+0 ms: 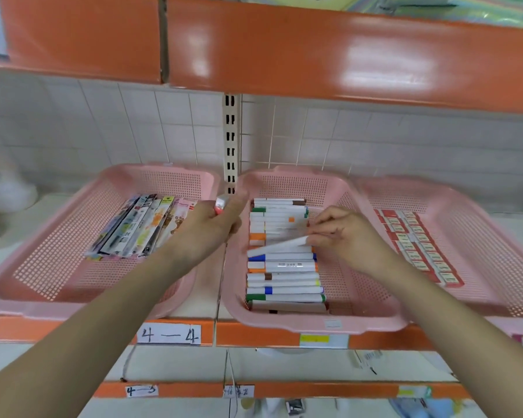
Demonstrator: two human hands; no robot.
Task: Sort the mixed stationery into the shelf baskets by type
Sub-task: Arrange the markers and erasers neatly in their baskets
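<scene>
Right hand [344, 236] pinching tilted white marker [277, 247], left hand [212, 230] gripping red-tipped marker [221, 205]

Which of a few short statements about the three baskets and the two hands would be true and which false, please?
1. The right hand pinches a white marker over the middle basket. True.
2. The left hand holds nothing. False: it grips a small white and red item.
3. The left basket holds flat packets. True.
4. The right basket holds markers. False: it holds small red and white boxes.
</scene>
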